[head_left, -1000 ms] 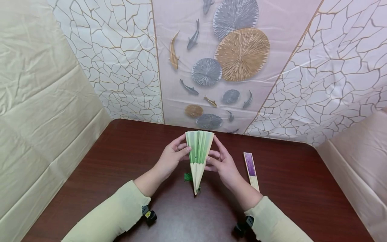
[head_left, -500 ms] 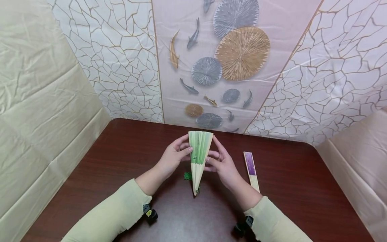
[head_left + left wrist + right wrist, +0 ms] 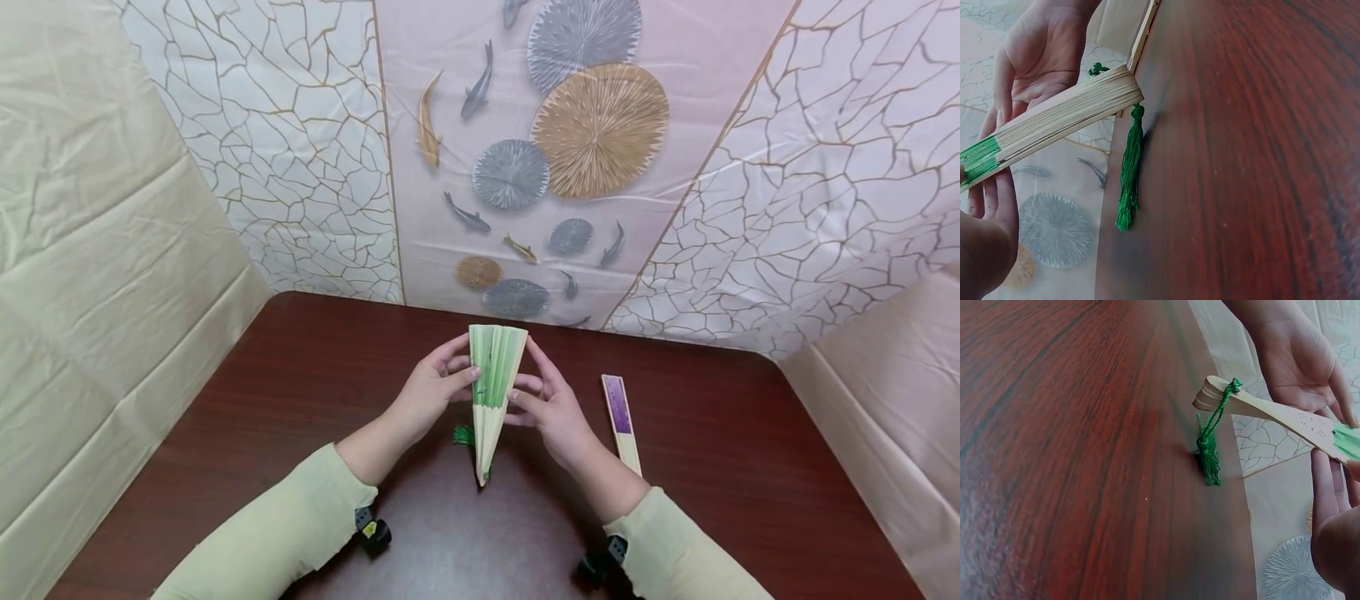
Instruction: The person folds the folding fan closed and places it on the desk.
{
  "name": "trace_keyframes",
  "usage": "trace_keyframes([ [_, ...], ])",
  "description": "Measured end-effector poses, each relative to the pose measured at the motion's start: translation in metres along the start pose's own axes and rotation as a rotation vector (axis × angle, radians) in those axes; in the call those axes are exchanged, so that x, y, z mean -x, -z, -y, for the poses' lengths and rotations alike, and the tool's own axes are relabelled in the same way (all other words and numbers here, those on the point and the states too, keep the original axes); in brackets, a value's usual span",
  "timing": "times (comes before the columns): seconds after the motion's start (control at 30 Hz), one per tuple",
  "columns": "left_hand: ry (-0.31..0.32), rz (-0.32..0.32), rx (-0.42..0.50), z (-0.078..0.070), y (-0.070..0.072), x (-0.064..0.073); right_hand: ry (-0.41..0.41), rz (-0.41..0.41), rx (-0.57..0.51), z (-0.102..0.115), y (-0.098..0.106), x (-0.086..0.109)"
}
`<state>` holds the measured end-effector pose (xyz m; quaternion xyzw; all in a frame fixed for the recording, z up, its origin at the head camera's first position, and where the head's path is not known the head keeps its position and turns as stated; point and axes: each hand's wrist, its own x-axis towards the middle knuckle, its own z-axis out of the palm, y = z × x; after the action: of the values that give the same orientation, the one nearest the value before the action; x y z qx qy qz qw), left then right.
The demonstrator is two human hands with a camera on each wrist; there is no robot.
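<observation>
A green folding fan (image 3: pixel 491 375), partly spread into a narrow wedge, is held over the table between both hands. My left hand (image 3: pixel 431 383) grips its left edge, thumb on the front and fingers behind. At the right edge, my right hand (image 3: pixel 551 408) holds it the same way. The pale wooden ribs narrow to a pivot end pointing toward me. From that end hangs a green tassel (image 3: pixel 1129 175) on a knotted cord, also seen in the right wrist view. Some fingers are hidden behind the fan.
A folded fan with a purple panel (image 3: pixel 619 412) lies on the dark red-brown table (image 3: pixel 720 467), right of the right hand, its lower end hidden by the forearm. A patterned cloth (image 3: pixel 517 233) hangs behind the table's far edge.
The green fan has narrowed a little as its left edge and the left hand moved right, toward the right hand. The purple fan has stayed in place.
</observation>
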<state>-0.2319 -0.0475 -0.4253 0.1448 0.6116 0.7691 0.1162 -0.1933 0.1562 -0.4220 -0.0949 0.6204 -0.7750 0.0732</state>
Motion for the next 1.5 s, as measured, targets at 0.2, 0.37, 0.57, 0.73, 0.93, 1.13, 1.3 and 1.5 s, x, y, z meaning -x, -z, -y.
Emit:
trace_keyframes([
  [0.2,0.015,0.010,0.046,-0.004,-0.001,0.001,0.000,-0.001,0.000,0.001,-0.001,0.000],
  [0.37,0.021,0.022,0.069,-0.003,0.000,0.000,-0.014,0.000,-0.005,0.001,-0.003,0.001],
  [0.57,0.009,0.038,0.079,-0.003,-0.001,0.001,-0.023,0.003,-0.002,0.001,-0.005,0.001],
  [0.73,-0.014,0.065,0.036,-0.003,-0.003,0.001,-0.025,-0.005,0.021,0.002,-0.005,0.001],
  [0.93,-0.023,0.083,-0.048,-0.002,-0.005,0.001,-0.045,-0.013,0.045,0.004,-0.005,0.002],
  [1.13,-0.008,0.055,-0.052,-0.002,-0.007,0.001,-0.023,0.003,0.054,0.002,-0.004,0.002],
  [1.3,0.010,0.049,-0.048,-0.003,-0.009,-0.001,-0.008,0.015,0.079,0.002,-0.003,0.002],
  [1.5,0.019,0.054,-0.051,-0.004,-0.013,-0.001,0.007,0.026,0.083,0.001,-0.002,0.003],
])
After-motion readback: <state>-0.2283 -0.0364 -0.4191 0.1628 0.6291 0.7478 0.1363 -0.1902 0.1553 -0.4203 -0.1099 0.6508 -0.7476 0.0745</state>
